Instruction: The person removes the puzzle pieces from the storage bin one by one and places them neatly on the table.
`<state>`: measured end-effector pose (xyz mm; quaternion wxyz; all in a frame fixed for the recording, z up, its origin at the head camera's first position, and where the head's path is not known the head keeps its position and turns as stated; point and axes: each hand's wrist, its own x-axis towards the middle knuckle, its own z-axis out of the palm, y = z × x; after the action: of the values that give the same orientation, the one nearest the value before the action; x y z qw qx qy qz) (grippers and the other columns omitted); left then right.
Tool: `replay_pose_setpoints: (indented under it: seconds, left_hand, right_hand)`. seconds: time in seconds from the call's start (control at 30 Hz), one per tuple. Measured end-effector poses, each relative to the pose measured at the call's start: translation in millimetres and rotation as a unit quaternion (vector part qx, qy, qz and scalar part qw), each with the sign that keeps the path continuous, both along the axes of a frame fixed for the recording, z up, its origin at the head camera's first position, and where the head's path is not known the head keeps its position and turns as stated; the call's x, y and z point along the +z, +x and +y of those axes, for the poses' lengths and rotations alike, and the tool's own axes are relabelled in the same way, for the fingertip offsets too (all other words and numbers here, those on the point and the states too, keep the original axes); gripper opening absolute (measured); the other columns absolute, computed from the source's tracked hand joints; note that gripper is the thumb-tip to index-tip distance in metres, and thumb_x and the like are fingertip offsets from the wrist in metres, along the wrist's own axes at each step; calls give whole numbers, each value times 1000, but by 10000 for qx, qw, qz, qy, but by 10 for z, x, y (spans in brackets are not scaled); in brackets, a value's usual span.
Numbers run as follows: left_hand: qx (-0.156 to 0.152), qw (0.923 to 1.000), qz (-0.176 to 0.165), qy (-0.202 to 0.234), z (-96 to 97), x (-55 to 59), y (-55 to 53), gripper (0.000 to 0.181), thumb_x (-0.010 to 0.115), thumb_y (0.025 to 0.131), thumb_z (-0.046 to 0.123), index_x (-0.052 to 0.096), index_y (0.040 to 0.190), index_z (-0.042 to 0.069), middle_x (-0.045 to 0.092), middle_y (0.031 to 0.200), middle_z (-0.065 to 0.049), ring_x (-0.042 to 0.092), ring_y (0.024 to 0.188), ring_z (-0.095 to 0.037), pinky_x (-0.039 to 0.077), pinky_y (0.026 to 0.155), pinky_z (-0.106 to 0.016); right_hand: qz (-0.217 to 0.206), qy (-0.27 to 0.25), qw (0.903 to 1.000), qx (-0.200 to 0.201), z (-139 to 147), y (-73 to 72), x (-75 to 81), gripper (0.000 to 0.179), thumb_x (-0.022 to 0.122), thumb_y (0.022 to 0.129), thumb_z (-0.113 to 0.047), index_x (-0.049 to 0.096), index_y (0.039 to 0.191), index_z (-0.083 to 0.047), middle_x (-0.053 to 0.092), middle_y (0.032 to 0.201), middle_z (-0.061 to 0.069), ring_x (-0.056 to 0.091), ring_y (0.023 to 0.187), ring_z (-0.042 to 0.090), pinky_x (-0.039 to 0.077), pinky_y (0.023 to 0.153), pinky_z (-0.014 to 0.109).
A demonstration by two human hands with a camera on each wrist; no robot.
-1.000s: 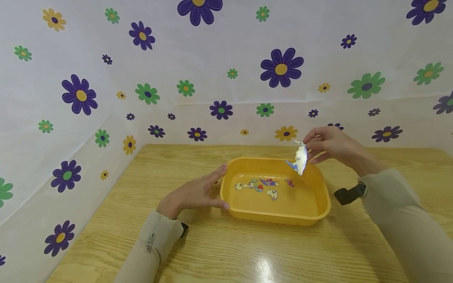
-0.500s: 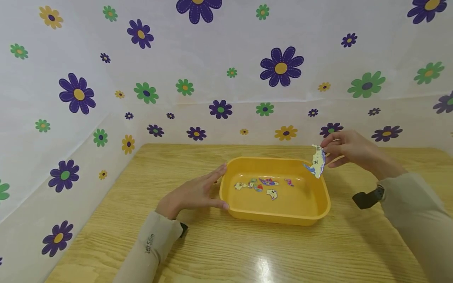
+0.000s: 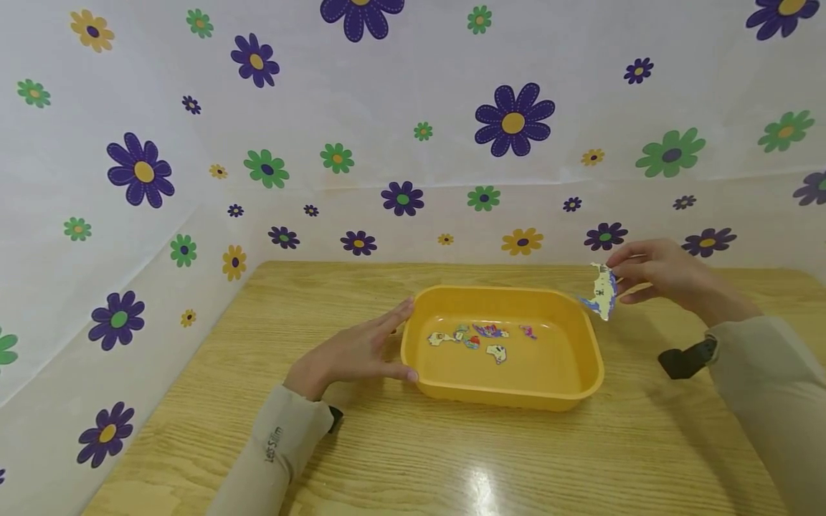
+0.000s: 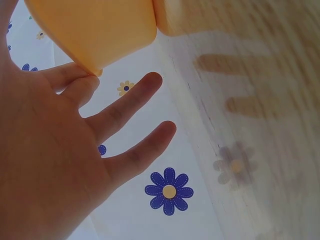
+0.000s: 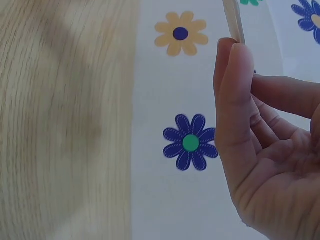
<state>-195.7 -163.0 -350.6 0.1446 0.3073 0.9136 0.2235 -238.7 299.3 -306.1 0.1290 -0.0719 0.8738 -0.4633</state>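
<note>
Between its fingertips my right hand [image 3: 661,272] pinches a flat, thin piece [image 3: 604,292] with a jagged outline, pale cream with blue along its edges and small markings. In the head view it is held up at the right rear corner of a yellow plastic tub [image 3: 503,400]. The right wrist view shows the piece nearly edge-on above the fingertips [image 5: 240,55]. At the tub's left end, my left hand [image 3: 358,352] lies against the rim with fairly straight, spread fingers [image 4: 145,150]. Several small cut-out pieces, including a cream one [image 3: 497,352] and a purple one [image 3: 490,330], lie on the tub's floor.
The tub stands on a light wooden table [image 3: 452,459]. A white sheet with purple, green and yellow flowers [image 3: 361,107] hangs behind and along the left side. A dark wrist device [image 3: 687,360] sits at the right sleeve.
My right hand has moved to the right with the jagged piece, from over the tub to its right rear corner. The left hand and the tub have stayed in place.
</note>
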Motion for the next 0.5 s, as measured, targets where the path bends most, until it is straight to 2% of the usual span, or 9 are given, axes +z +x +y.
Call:
replay_pose_setpoints:
  seconds: [0.5]
  left_hand:
    - [29,10000,-9,-41,-10,5,-11,114,72,83,66,10,165,16,4,170,0,17,153,-25,24,120,-51]
  right_hand:
    - [-413,175,9982,-396,281,-100,-192,36,46,107,-8,43,131,18,65,103,9,64,88,20,61,81,36]
